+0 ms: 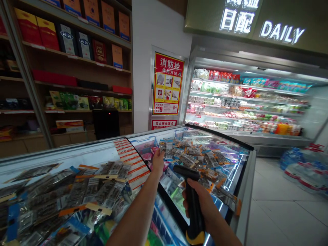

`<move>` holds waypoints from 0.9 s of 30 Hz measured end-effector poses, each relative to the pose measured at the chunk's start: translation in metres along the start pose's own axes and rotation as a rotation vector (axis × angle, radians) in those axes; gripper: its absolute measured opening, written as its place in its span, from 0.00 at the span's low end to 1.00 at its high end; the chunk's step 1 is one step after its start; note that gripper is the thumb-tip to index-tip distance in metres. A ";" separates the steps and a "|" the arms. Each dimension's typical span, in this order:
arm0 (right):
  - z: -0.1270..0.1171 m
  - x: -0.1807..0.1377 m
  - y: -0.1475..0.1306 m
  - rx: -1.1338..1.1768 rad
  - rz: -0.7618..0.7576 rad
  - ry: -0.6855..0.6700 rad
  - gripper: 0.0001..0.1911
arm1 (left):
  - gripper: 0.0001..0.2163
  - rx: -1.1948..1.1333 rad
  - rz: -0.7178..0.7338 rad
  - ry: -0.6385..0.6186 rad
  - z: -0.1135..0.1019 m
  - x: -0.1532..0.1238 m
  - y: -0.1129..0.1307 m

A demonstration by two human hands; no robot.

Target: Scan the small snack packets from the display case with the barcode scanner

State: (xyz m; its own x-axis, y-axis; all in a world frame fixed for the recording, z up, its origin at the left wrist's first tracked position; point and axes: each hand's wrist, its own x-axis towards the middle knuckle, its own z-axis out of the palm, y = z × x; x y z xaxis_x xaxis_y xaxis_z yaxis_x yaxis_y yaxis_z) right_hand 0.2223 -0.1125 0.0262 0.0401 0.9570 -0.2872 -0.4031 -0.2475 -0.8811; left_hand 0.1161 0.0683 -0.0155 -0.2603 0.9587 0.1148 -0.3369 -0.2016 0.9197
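Note:
My right hand [205,205] is wrapped round the grip of a black barcode scanner [194,198] with a yellow base. The scanner's head points away from me and to the left, toward the packets. My left arm stretches forward over the freezer, and my left hand [158,160] is closed at the left edge of a flat clear packet [167,149] with a printed label. Its fingertips are small and partly hidden there. Many similar packets [191,157] with orange or tan strips lie heaped around and to the right of it.
More packets [102,186] cover the left part of the chest freezer [248,184]. A striped orange and white strip [132,164] runs beside the black lid frame. Behind stand wooden shelves [77,59] and a lit chiller [246,102]. Bottled water [307,169] sits on the floor at right.

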 end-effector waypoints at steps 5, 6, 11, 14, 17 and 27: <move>0.002 -0.002 -0.003 0.036 0.026 -0.009 0.18 | 0.09 -0.038 0.040 -0.032 0.000 0.002 -0.001; 0.003 -0.001 -0.003 0.036 0.024 -0.013 0.18 | 0.09 -0.034 0.043 -0.037 0.000 0.003 -0.002; 0.003 0.000 -0.002 -0.008 -0.017 0.026 0.17 | 0.10 -0.035 0.021 -0.037 0.001 0.004 -0.003; 0.003 -0.003 0.000 -0.027 -0.006 0.034 0.18 | 0.11 -0.039 -0.004 -0.061 0.000 0.005 -0.005; 0.005 -0.007 0.002 -0.017 0.004 0.053 0.18 | 0.11 -0.054 0.014 -0.061 -0.001 0.007 -0.008; 0.007 -0.007 0.000 -0.009 -0.036 0.056 0.18 | 0.09 -0.097 0.065 -0.074 0.000 0.002 0.003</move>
State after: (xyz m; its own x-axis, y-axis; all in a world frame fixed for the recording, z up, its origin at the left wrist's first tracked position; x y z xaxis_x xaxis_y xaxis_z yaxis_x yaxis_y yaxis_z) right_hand 0.2155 -0.1180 0.0311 0.1057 0.9553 -0.2760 -0.3923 -0.2150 -0.8943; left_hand 0.1145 0.0696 -0.0129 -0.2178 0.9545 0.2035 -0.4083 -0.2785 0.8693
